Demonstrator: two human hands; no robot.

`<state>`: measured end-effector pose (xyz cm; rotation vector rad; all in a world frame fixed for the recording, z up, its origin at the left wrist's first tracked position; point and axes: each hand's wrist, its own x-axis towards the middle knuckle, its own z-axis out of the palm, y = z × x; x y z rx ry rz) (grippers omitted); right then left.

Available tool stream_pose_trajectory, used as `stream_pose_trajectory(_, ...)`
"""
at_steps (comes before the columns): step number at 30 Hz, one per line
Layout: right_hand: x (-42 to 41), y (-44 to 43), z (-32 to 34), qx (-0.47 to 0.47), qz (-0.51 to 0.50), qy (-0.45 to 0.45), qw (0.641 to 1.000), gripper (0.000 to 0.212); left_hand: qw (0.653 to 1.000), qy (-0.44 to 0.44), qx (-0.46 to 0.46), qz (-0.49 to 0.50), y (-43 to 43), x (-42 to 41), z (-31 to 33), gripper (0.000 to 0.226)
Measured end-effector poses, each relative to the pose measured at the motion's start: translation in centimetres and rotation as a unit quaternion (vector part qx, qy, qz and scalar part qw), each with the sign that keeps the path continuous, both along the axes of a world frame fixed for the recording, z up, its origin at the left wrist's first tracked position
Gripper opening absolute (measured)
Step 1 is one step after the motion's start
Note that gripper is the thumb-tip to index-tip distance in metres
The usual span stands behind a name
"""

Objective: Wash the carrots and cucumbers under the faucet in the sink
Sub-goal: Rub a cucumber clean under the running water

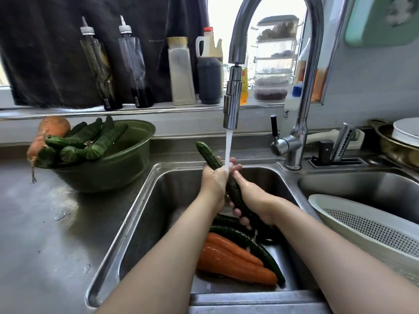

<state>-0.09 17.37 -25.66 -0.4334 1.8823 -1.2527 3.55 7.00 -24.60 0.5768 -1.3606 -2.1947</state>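
Left hand [214, 180] and right hand [251, 196], each grip wrapped round one tilted cucumber [207, 155] under the faucet [231, 105] stream, above the sink [136, 211]. Carrots [231, 259] and other cucumbers [249, 243] lie in the sink below.

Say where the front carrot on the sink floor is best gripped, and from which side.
Probably the thick left end of the front carrot, taken from above with fingers across it. It lies flat on the sink floor and tapers rightward to a thin tip crowded by a cucumber; the left end is freer.
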Motion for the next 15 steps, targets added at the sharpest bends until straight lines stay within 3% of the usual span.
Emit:
stream_pose_trajectory(3,0.3,0.7,0.2,0.009,0.067,-0.093,0.993,0.089,0.994,0.021,0.048,0.093,0.2,0.5,0.5,0.013)
stream_pose_trajectory(7,0.2,0.8,-0.2,-0.034,0.111,-0.126,0.985,0.083,0.985,-0.015,0.061,0.159,0.0,0.3,0.5,0.048)
stream_pose_trajectory(10,0.5,0.8,0.0,-0.118,0.132,-0.160,0.971,0.040,0.988,-0.009,0.024,0.152,0.7,0.7,0.7,0.056)
stream_pose_trajectory(15,-0.1,1.4,-0.7,-0.143,0.163,-0.179,0.960,0.052,0.989,0.018,-0.108,0.101,1.7,1.1,0.3,0.056)
